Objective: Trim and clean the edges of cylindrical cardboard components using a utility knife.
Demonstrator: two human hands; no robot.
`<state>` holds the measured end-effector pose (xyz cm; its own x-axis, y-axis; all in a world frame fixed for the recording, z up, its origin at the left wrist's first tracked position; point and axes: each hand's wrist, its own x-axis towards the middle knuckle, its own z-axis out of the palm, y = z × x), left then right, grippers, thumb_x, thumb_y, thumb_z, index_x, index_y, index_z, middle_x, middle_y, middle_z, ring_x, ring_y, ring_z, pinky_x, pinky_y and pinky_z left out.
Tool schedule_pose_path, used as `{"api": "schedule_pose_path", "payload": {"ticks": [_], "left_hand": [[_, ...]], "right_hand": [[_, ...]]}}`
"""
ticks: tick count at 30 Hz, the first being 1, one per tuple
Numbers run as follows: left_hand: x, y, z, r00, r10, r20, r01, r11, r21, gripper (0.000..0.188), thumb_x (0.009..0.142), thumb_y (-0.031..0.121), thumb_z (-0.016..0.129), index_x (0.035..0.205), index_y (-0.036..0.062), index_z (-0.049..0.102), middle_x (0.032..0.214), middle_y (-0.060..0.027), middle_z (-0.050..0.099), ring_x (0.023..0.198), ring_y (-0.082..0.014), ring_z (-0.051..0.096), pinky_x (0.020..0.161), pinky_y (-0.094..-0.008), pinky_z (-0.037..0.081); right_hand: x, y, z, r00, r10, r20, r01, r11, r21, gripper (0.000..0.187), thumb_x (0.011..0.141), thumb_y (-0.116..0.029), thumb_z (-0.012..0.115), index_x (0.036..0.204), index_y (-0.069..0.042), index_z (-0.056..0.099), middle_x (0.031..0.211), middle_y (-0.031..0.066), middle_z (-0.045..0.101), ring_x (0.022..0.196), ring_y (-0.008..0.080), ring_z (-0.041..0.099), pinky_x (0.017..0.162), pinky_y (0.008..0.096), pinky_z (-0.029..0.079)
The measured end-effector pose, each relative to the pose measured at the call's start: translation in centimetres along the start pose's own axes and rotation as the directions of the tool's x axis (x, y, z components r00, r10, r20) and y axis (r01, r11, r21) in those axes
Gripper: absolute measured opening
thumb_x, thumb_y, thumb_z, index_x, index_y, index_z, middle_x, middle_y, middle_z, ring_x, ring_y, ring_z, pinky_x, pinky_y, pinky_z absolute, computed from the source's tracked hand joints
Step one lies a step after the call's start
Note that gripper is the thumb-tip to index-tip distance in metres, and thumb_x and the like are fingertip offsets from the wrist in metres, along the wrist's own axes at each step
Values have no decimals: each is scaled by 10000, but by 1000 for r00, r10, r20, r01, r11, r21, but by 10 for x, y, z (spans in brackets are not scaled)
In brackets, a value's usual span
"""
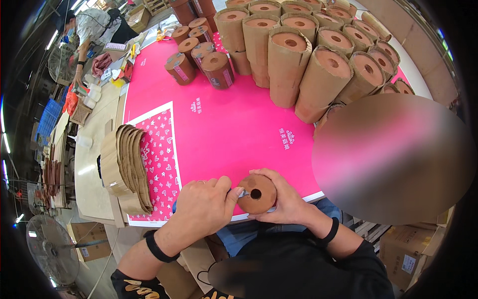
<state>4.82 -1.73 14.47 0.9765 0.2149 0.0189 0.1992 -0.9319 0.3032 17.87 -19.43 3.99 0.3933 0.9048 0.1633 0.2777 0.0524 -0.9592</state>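
Observation:
At the table's near edge, my right hand is wrapped round a short reddish-brown cylinder with a dark hole in the middle of its end face. That face is turned up toward me. My left hand is closed, its thumb pressed on a small thin tool with a pale tip that reaches the face beside the hole. Most of this tool is hidden in the fist, so I cannot make out its exact kind. Pink printed sheet covers the table beyond both hands.
Brown cylinders in cardboard sleeves stand in rows at the far right. Several bare cylinders are further left. Nested curved cardboard pieces lie at the left. A person leans over a bench at far left, above a standing fan.

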Motion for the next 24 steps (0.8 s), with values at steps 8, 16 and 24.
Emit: {"api": "schedule_pose_path", "payload": {"ticks": [8, 16, 24], "left_hand": [[8, -9, -2, 994, 108, -10, -107, 993, 59, 302, 954, 279, 655, 757, 76, 548, 579, -107, 543, 528, -328, 596, 505, -447, 450], [11, -16, -4, 986, 156, 62, -156, 988, 2, 317, 956, 311, 639, 745, 83, 575, 602, -96, 585, 543, -311, 621, 526, -432, 478], [-1, -10, -1, 988, 150, 26, -148, 987, -61, 329, 959, 305, 651, 743, 74, 560, 608, -107, 579, 535, -332, 603, 507, -450, 454]], "right_hand": [[2, 0, 0, 999, -12, 31, 14, 999, -43, 1031, 665, -184, 951, 1480, -43, 336, 1417, 164, 500, 1316, 292, 536, 1099, 402, 443], [3, -1, 1, 1000, 10, 4, -10, 1000, -20, 970, 683, -277, 935, 1455, -60, 389, 1368, 174, 538, 1266, 363, 557, 1063, 451, 455], [4, 0, 6, 999, -18, -35, 17, 1000, -25, 972, 672, -278, 951, 1436, -46, 397, 1333, 178, 553, 1234, 358, 579, 1035, 437, 473]]}}
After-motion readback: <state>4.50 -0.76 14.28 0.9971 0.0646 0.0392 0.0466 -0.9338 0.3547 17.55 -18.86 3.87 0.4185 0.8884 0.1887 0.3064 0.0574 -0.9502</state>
